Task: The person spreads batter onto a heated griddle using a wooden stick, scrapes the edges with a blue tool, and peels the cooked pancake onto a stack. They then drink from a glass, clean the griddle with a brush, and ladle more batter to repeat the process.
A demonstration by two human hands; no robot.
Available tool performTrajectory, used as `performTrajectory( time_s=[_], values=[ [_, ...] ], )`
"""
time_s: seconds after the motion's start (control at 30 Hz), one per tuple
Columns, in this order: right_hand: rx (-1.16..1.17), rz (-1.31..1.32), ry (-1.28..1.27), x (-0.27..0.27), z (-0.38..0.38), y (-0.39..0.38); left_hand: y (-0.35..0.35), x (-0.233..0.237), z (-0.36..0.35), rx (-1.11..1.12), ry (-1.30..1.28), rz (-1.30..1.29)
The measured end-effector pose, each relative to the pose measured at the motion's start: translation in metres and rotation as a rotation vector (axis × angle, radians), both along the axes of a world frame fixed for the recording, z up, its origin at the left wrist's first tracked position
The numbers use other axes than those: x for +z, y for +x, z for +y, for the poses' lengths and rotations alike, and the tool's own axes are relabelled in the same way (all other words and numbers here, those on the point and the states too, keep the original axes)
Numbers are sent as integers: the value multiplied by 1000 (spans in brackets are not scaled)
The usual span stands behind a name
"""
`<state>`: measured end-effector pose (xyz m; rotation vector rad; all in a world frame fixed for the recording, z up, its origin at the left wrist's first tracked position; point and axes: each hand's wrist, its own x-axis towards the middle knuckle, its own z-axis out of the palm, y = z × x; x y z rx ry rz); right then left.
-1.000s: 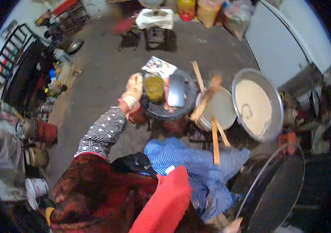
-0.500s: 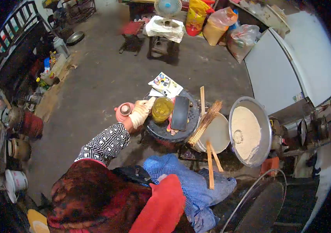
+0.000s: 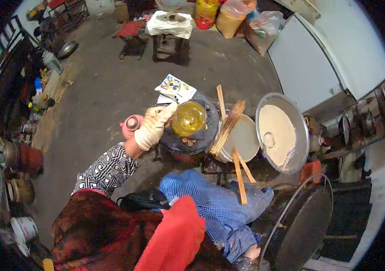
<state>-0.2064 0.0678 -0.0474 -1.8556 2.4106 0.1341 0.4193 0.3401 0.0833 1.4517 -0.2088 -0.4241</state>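
My left hand [image 3: 152, 128], in a pale glove, is closed on the left side of a clear glass jar [image 3: 189, 118] of yellow liquid. The jar hangs over a round dark stand [image 3: 181, 147] and covers much of a black phone [image 3: 199, 133] lying there. A pink thermos [image 3: 129, 131] stands just left of the glove. Only a small part of my right hand [image 3: 252, 251] shows at the bottom, by the blue checked cloth [image 3: 201, 194]; its fingers cannot be made out.
Right of the stand is a white bucket [image 3: 246, 135] with a straw brush [image 3: 231, 124] and wooden sticks [image 3: 240, 180] across it. A large metal basin [image 3: 307, 140] of flour stands beyond. A round dark pan or lid [image 3: 301, 226] is at lower right. Printed packets [image 3: 174, 88] lie behind the jar.
My left hand has lifted the jar and moved it right, over the phone. The view has shifted, and part of my right hand now shows at the bottom.
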Motion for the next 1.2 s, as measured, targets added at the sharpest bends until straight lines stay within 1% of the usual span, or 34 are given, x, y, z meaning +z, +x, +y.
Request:
performTrajectory(
  time_s=[0.03,0.07,0.1,0.17,0.2,0.23,0.3,0.33,0.37,0.4,0.43,0.47,0.5,0.6,0.63,0.67,0.7,0.73,0.77,0.83,0.87,0.9,0.97,1.0,1.1,1.2],
  values=[
    [-17,-10,32,5,-3,11,-7,16,-1,-62,-49,-18],
    [4,-28,-16,1,-4,15,-12,26,-3,-148,-57,-92],
    [23,-41,-67,-4,-7,15,-18,33,-7,-174,-53,-87],
    [73,-76,-88,-16,-13,12,-27,48,-16,-330,-120,-176],
    [123,-82,-101,-24,-16,9,-34,59,-16,-409,-46,-257],
    [172,-89,-115,-28,-16,10,-41,65,-21,-441,-46,-253],
    [167,-58,-39,-7,-7,35,-55,76,-29,-565,-232,104],
    [141,-42,12,-3,-6,42,-64,86,-32,-613,-229,180],
    [115,-26,62,-1,-7,41,-74,95,-36,-644,-222,190],
    [108,-14,85,-11,-11,33,-84,104,-43,-701,-221,159],
    [126,-12,51,-14,-10,30,-92,112,-48,-760,-219,131],
    [128,1,41,-18,-10,27,-96,120,-49,-833,-223,172],
    [132,16,32,-22,-10,24,-100,122,-53,-863,-215,182],
    [116,-10,34,-24,-10,21,-108,120,-67,-1063,-309,61],
    [113,-31,49,-26,-9,18,-111,122,-72,-1084,-301,77],
    [110,-35,61,-13,-5,27,-116,128,-76,-1126,-294,40],
    [100,-16,57,-23,-10,18,-119,134,-80,-1164,-291,-1],
    [69,-19,56,-18,-9,25,-122,139,-84,-1213,-303,-5],
    [45,-44,54,-26,-7,25,-139,137,-86,-1220,-284,-19],
    [39,-43,66,-27,-8,22,-139,137,-91,-1340,-394,-46],
    [40,-53,67,-30,-8,18,-138,134,-95,-1389,-465,-131],
    [38,-55,70,-33,-9,15,-139,134,-96,-1391,-462,-130],
    [57,-67,76,-42,-10,6,-141,135,-100,-1453,-545,-141],
    [39,-32,75,-63,-13,-4,-150,136,-102,-1474,-561,-176],
    [31,-69,74,-49,-9,4,-149,146,-102,-1492,-524,-214],
    [17,-50,72,-46,-10,6,-145,149,-106,-1521,-563,-264]
  ],
)
